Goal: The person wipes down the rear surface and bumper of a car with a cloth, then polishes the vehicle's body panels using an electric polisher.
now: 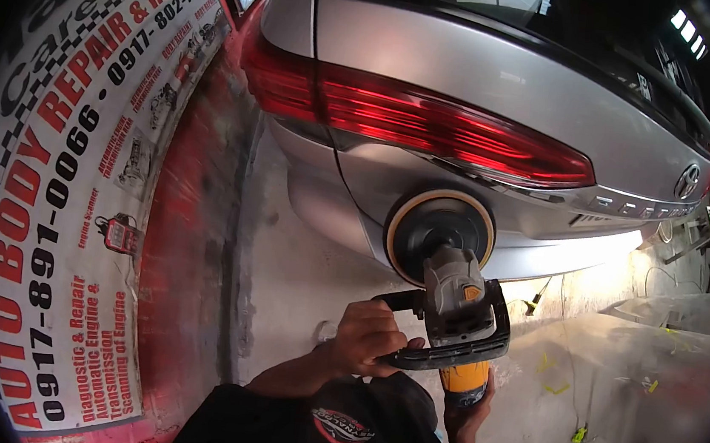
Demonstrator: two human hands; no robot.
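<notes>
A yellow and black polisher (pixel 455 287) is held in front of my body, its round black pad (pixel 440 230) up against the rear of a silver car (pixel 456 56), below the red tail light (pixel 457 136). My left hand (pixel 368 338) is closed round the left side of the polisher's black loop handle. Lower down, my right hand (pixel 472 404) wraps the yellow rear body of the polisher; part of that hand is hidden behind the tool. The pad's face is turned to the car and cannot be seen.
A large printed banner (pixel 79 152) covers the wall at the left. Plastic sheeting (pixel 614 374) with bits of yellow-green tape lies at the lower right. A thin cable (pixel 581 406) runs over there. Bright light falls on the floor under the bumper.
</notes>
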